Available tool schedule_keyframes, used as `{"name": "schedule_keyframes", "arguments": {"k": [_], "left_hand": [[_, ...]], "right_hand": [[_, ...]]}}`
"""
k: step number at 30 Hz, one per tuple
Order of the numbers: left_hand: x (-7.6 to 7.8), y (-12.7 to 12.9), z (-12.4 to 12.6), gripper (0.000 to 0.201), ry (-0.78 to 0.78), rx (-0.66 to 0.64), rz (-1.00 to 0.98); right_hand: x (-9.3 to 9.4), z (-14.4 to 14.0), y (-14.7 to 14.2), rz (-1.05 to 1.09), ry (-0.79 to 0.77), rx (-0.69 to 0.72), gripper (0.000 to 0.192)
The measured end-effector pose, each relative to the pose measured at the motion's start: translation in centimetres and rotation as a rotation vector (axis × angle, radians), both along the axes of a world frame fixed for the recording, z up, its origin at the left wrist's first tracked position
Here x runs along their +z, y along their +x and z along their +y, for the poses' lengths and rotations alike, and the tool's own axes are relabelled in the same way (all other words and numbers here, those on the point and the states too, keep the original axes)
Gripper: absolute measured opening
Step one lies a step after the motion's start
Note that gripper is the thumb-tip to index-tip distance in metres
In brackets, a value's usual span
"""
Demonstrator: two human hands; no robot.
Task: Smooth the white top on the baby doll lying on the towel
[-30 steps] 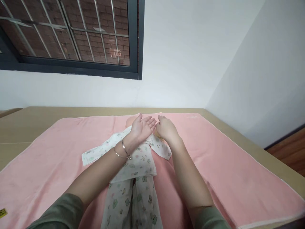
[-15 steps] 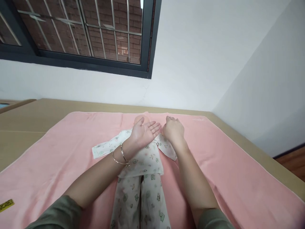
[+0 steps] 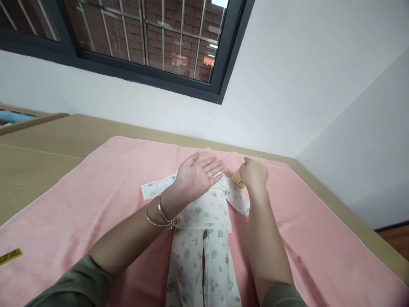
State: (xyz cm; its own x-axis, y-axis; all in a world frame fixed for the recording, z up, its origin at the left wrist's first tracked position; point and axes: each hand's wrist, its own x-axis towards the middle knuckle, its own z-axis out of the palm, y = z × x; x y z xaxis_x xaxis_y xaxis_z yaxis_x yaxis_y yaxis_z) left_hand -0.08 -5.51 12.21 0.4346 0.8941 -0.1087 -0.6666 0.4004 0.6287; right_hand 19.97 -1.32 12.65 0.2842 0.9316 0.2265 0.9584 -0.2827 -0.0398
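A doll dressed in a white printed baby top and matching trousers lies on a pink towel. My left hand hovers palm up with fingers spread over the doll's chest and hides most of its head. It holds nothing, and bangles sit on its wrist. My right hand is curled shut at the end of the doll's right sleeve. A small yellowish thing shows just under its fingers; I cannot tell whether the hand grips it.
The towel covers a tan surface that ends at a white wall. A dark-framed barred window is above. A second wall closes in on the right, with wooden floor beyond the edge. A yellow label lies at the left.
The view has swung so the doll sits further right. My right hand has curled from loosely open into a fist and moved right to the sleeve end. My left hand stays open.
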Motion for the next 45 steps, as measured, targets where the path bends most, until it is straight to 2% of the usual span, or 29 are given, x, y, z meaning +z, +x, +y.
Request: {"name": "schedule_keyframes", "arguments": {"k": [4,12,19,28,32,36,40,43,45], "left_hand": [[0.3,-0.2,-0.5,0.065,-0.081,0.035,-0.114],[0.1,0.1,-1.0,0.062,-0.118,0.005,-0.117],[-0.1,0.3,-0.9,0.062,-0.135,0.017,-0.111],[-0.2,0.5,-1.0,0.060,-0.156,0.019,-0.089],[-0.1,0.5,-1.0,0.059,-0.166,0.026,-0.072],[-0.2,0.6,-1.0,0.057,-0.177,0.032,-0.064],[-0.4,0.8,-0.9,0.055,-0.178,0.062,-0.054],[0.0,0.8,-1.1,0.054,-0.132,0.025,-0.097],[0.5,0.6,-1.5,0.055,-0.083,-0.028,-0.138]], "right_hand": [[0.1,-0.3,-0.2,-0.029,-0.012,0.017,0.050],[-0.2,-0.6,-0.4,0.095,-0.010,0.035,0.047],[-0.9,-0.6,-0.2,-0.082,0.027,0.104,0.042],[-2.4,-0.7,-0.6,-0.212,0.023,0.130,0.052],[-2.6,-0.8,-0.8,-0.160,0.008,0.078,0.054],[-1.9,-1.6,-1.5,-0.098,0.008,0.070,0.052],[-0.8,-3.5,-3.3,0.023,0.112,0.212,0.053],[-0.7,-5.4,-5.4,0.174,0.239,0.467,0.055],[-1.2,-6.9,-6.9,0.285,0.238,0.656,0.057]]}}
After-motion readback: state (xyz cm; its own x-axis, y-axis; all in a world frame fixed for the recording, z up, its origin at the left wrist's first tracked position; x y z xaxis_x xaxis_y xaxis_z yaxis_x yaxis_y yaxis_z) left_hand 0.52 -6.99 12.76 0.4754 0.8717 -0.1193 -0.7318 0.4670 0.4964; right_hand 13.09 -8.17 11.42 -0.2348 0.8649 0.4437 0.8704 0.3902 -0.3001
